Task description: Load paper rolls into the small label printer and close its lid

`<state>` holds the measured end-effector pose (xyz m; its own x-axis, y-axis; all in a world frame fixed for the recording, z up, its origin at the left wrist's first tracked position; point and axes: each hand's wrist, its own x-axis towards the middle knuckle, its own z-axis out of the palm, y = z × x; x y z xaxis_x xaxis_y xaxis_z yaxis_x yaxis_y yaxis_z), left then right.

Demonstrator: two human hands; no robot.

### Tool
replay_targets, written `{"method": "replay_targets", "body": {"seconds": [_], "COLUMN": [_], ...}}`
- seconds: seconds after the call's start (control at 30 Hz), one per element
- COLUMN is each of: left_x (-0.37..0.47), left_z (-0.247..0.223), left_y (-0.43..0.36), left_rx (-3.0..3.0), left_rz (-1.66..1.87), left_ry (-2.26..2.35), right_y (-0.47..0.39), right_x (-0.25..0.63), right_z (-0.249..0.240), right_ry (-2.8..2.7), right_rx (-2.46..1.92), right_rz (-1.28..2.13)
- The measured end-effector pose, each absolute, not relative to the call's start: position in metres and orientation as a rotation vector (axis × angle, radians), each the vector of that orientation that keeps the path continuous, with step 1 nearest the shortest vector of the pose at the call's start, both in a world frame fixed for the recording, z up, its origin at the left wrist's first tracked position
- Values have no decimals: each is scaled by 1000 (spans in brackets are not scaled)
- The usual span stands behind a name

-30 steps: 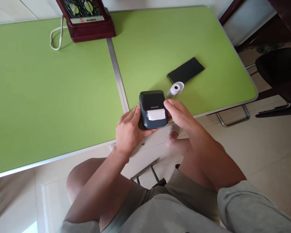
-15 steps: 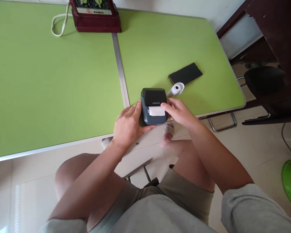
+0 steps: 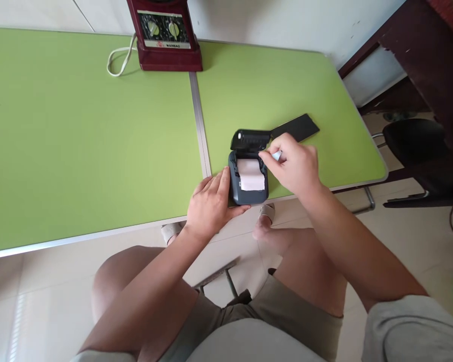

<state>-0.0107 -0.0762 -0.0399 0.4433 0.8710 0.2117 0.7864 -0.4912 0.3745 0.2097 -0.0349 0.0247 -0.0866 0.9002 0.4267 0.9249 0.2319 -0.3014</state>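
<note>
A small dark label printer (image 3: 249, 197) sits at the table's front edge with its lid (image 3: 250, 140) raised. Inside lies a white paper roll (image 3: 249, 167), its loose end hanging over the printer's front. My left hand (image 3: 209, 203) steadies the printer, fingers flat along its left side and thumb across the front. At the lid's lower right corner, my right hand (image 3: 292, 163) has its thumb and curled fingers on the edge; the exact grip is partly hidden. Behind those fingers, a second white paper roll (image 3: 277, 155) shows only in part.
A black phone (image 3: 298, 127) lies beyond my right hand. Farther back on the green folding table (image 3: 79, 130) stands a dark red appliance (image 3: 169, 59) with dials and a white cord (image 3: 115, 63). A black chair (image 3: 413, 128) is off to the right.
The printer's lid has swung up, exposing the paper roll inside. My right hand has risen from the printer's right side to the lid. My left hand keeps its hold on the printer.
</note>
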Motion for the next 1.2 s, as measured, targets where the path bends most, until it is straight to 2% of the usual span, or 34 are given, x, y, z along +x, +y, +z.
{"method": "replay_targets", "body": {"seconds": [0.1,0.3,0.43,0.67,0.77,0.83,0.97,1.07,1.2], "left_x": [-11,-11,-11,-10,-10,-10,-11,-11,-10], "left_z": [-40,-40,-39,-38,-38,-37,-35,-36,-38], "left_y": [-76,-76,-75,-75,-75,-76,-75,-75,-73], "left_rx": [2482,2473,2471,2465,2458,2462,2465,2456,2420], "left_rz": [547,554,567,538,538,546,552,542,566], "left_ry": [1449,1430,1407,1423,1422,1405,1391,1411,1451], "right_y": [-27,-9,-5,1,-7,-18,-33,-37,-29], "right_x": [209,194,190,190,209,232,286,313,327], "right_z": [27,54,51,50,66,65,19,-26,-47], "right_ry": [-2261,-2663,-2702,-2668,-2501,-2172,-1381,-1153,-1312], "right_rx": [-1754,-1758,-1651,-1736,-1635,-1583,-1479,-1622,-1760], "right_rz": [-142,43,79,240,479,675,762,524,192]}}
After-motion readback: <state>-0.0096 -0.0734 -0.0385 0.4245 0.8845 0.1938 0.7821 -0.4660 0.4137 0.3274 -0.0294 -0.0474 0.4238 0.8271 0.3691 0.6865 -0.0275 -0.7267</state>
